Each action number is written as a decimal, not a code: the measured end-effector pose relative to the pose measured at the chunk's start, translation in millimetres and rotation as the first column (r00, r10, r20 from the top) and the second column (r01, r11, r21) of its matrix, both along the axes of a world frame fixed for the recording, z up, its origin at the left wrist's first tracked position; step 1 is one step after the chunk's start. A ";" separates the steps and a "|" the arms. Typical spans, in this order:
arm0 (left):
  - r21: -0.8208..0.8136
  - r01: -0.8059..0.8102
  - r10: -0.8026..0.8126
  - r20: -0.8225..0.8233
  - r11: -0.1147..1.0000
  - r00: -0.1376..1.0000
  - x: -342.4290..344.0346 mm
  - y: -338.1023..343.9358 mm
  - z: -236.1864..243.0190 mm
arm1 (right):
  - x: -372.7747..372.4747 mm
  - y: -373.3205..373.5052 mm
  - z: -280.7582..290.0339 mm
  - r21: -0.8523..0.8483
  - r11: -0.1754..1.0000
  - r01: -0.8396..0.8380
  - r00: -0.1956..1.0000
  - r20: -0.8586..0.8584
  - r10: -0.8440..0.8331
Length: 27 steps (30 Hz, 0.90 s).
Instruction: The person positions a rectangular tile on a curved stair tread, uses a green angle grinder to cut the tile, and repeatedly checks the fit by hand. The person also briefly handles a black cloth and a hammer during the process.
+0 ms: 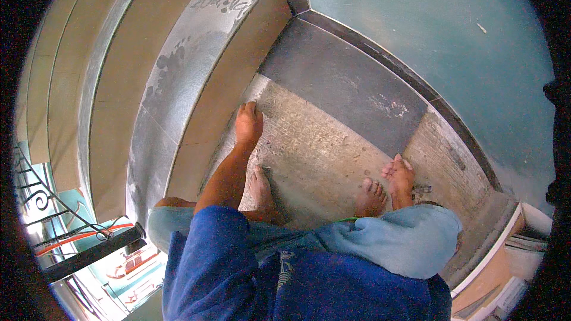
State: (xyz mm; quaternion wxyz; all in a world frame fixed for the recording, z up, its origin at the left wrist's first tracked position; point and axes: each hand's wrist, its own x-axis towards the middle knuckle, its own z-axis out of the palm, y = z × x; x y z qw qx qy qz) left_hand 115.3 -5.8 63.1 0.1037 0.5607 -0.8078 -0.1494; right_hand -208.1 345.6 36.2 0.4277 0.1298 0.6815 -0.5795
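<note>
My left hand (248, 121) is closed, low over the rough cement floor (312, 142), beside the riser of the lowest step. Its fingers are curled, and whatever they may hold is hidden. At the near right corner of a dark grey floor tile (348, 83), my right hand (400, 173) has its fingers bent together, their tips close to the tile's edge. I cannot make out anything in them. The tile lies between the cement and the dark skirting along the wall.
Tan and grey stairs (178, 95) rise on the left, with dark smudges on the treads. A blue-green wall (428, 18) bounds the far right. My bare feet (371, 197) stand between my hands. A small dark object (422, 190) lies by my right wrist. A black railing (44, 196) is at lower left.
</note>
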 end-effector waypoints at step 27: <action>0.876 0.024 0.862 -0.470 0.482 -0.189 -109.3 -82.0 -20.6 | -17.4 6.5 17.9 0.082 0.975 -0.207 0.977 0.075 0.201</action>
